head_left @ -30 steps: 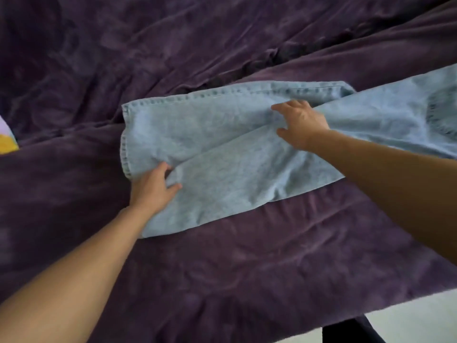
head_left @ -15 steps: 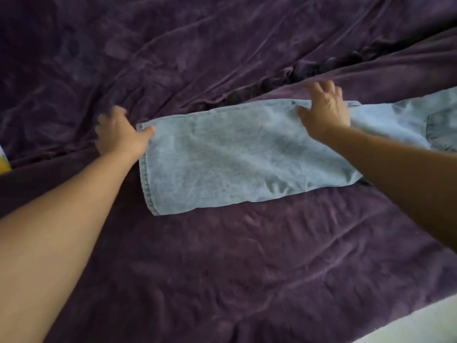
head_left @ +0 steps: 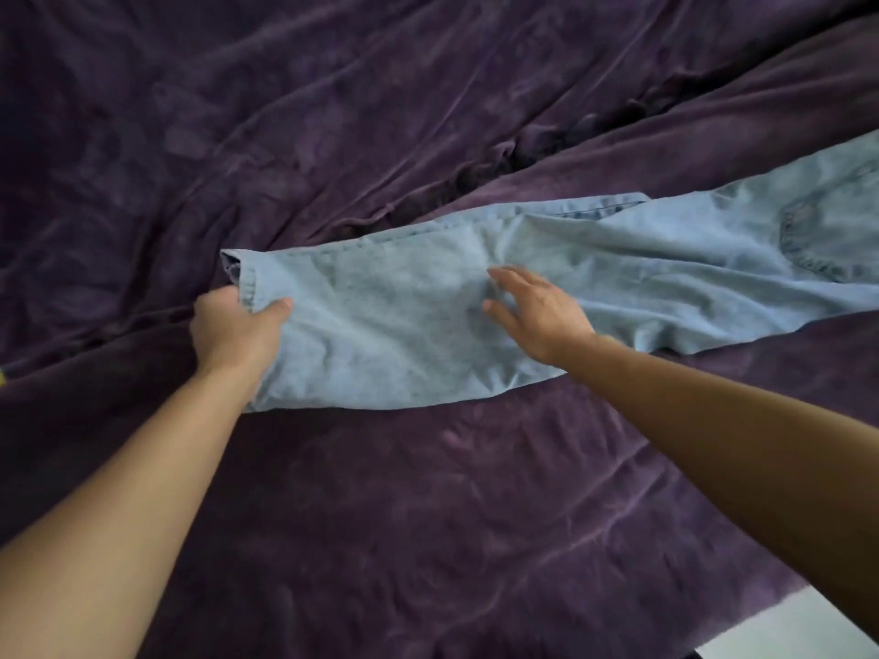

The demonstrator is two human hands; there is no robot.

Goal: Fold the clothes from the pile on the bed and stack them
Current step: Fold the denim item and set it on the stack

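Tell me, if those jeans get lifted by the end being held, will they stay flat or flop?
Probably flop: the jeans wrinkle and bend where the left hand grips the hem. They likely have some weight, being thick denim with stitched seams. Pushed, they would probably bunch rather than slide on the soft bed cover.

Soft, diffuse light filled the frame, fairly dim, with no hard shadows and no glare. The purple bedspread [head_left: 428,516] read dark, deepest toward the upper left corner, with a faint sheen along its creases and near-black shadow in the deep fold running up to the right. The light blue jeans [head_left: 404,335] were the brightest cloth, evenly lit. The left forearm [head_left: 119,492] caught more light than the right forearm [head_left: 737,444], which lay in shade. The fingers [head_left: 509,277] of the right hand [head_left: 542,316] were smeared by motion blur; the left hand [head_left: 233,330] looked sharp. Wide-angle stretch swelled both forearms at the lower corners, and the pale floor [head_left: 808,625] was washed out.
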